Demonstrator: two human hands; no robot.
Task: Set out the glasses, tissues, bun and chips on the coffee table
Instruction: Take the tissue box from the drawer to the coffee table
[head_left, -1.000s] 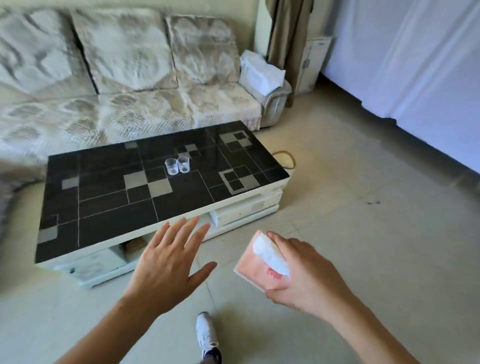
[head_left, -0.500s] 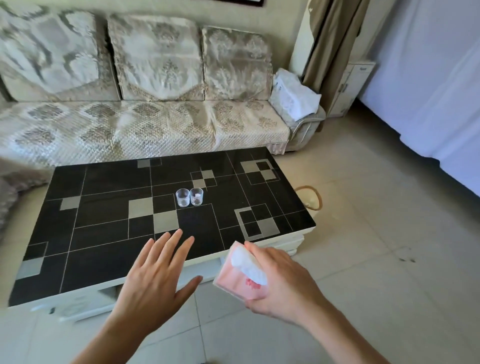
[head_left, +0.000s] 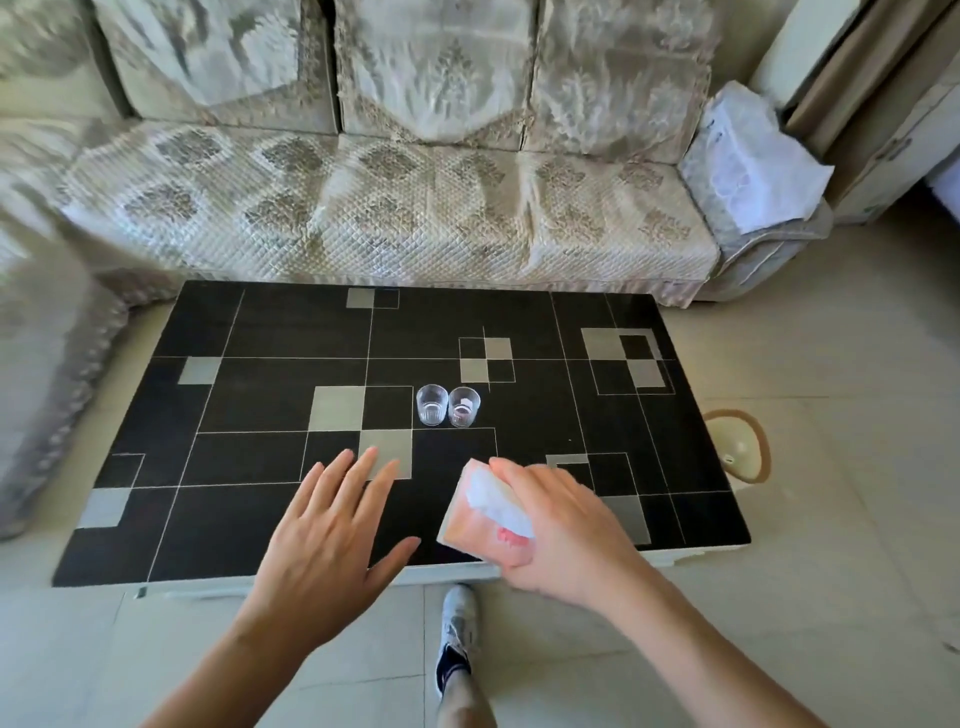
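Two small clear glasses stand side by side near the middle of the black tiled coffee table. My right hand grips a pink tissue pack with white tissue showing at its top, held above the table's near edge, just in front of the glasses. My left hand hovers flat with fingers spread over the near edge, holding nothing. No bun or chips are in view.
A patterned beige sofa runs along the table's far side, with a white cloth-covered bundle on its right armrest. A round cream object lies on the floor right of the table. My shoe is on the floor tiles.
I have walked up to the table, so it fills the view squarely. Both hands now reach over its near edge, the tissue pack still in my right hand.
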